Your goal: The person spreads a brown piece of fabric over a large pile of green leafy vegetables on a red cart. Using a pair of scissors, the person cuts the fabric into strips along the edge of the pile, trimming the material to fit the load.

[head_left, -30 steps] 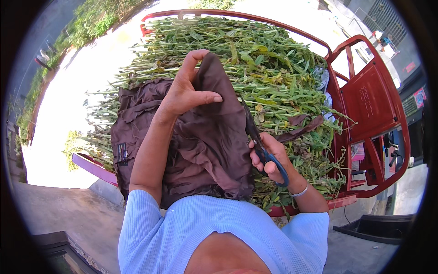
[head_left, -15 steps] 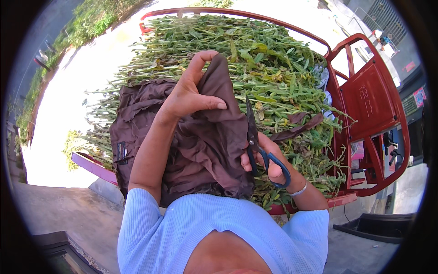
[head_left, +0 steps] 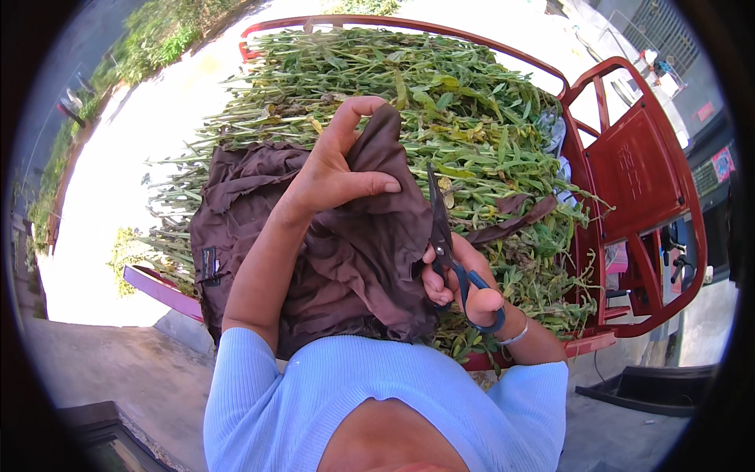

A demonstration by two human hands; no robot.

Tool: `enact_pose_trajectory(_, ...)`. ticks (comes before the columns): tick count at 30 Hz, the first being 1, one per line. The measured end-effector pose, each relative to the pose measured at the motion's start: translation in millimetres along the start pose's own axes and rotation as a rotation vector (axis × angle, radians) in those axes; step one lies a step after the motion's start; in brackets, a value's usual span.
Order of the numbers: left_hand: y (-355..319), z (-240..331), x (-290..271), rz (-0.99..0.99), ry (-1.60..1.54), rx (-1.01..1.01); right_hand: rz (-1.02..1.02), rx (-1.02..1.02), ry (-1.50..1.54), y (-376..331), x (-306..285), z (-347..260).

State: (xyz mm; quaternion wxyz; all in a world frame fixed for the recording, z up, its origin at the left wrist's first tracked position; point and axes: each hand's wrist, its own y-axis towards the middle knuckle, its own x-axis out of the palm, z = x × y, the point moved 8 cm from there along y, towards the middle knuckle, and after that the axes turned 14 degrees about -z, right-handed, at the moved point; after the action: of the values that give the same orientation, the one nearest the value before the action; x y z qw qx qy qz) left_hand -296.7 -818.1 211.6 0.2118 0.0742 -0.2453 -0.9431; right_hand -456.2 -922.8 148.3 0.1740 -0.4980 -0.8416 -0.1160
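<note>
My left hand (head_left: pixel 340 171) grips a raised fold of dark brown cloth (head_left: pixel 326 259), its fingers curled behind the fabric and its thumb on the near side. The rest of the cloth lies crumpled over the green stalks, with a small dark label (head_left: pixel 210 266) near its left edge. In my right hand (head_left: pixel 465 271) is a pair of scissors (head_left: pixel 443 245) with blue handles and dark blades. The blades point away from me, slightly parted, beside the right edge of the raised cloth. A loose brown strip of cloth (head_left: pixel 525 222) rests on the leaves to the right.
Cut leafy stalks (head_left: pixel 440 86) fill the bed of a red metal cart under the cloth. A red rail (head_left: pixel 409 21) runs along the far side, and a red seat-back frame (head_left: pixel 641 169) stands at the right. Concrete ground (head_left: pixel 126 362) lies at the near left.
My left hand has come slightly nearer and to the right with the raised cloth. The scissors in my right hand have shifted a little nearer and right, away from the cloth edge.
</note>
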Motion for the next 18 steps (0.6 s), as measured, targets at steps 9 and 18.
enact_pose_trajectory(9, -3, 3, 2, -0.043, 0.01, 0.0, 0.042, 0.075, -0.101, -7, 0, -1)
enact_pose_trajectory(18, -2, 14, 9, -0.064, 0.123, 0.064, 0.042, 0.086, -0.165, -4, -3, 0)
